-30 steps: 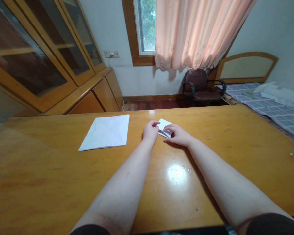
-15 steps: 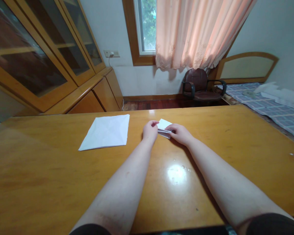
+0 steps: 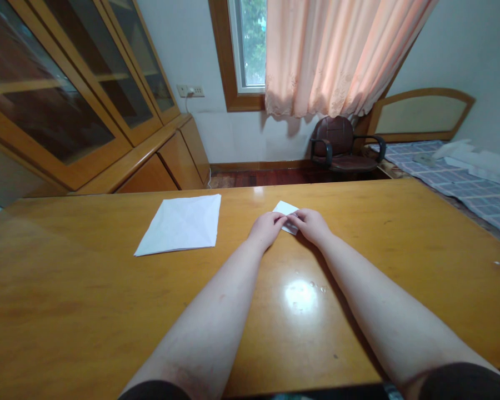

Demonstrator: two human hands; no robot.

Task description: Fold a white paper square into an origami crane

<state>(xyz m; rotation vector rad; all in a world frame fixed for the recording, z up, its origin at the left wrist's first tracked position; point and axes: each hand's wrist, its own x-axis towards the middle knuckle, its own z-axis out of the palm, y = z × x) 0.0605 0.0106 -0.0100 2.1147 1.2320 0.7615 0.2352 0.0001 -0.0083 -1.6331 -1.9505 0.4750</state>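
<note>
A small folded white paper [image 3: 286, 209] lies on the wooden table [image 3: 108, 300] near its far middle. My left hand [image 3: 267, 228] and my right hand [image 3: 311, 224] meet over it, fingertips pressing its near edge, so most of the paper is hidden. Only its far corner shows. A larger creased white sheet [image 3: 182, 223] lies flat to the left, apart from both hands.
A glass-fronted wooden cabinet [image 3: 87, 105] runs along the left wall. Beyond the table stand a dark office chair [image 3: 339, 145] and a window with a peach curtain [image 3: 337, 55]. A bed [image 3: 462, 178] with a checked cover is at the right.
My left hand has moved right onto the folded paper and now meets my right hand over it. The paper lies flatter and less of it shows.
</note>
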